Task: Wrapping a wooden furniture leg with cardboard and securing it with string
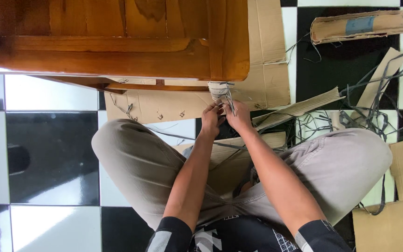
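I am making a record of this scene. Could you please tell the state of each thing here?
Left hand: fingers pinching the grey strap.
Right hand: gripping the same strap.
Grey strap: wound around the wrapped furniture leg.
Wrapped furniture leg: cardboard partly on.
Cardboard sheet: flat on the floor.
Loose straps: tangled, lying on tiles.

Seated cross-legged on checkered floor [47, 154]: left hand [211, 119] and right hand [238, 116] gripping dark strap [227, 98] around cardboard-wrapped leg [220, 91] of wooden furniture [117, 42].
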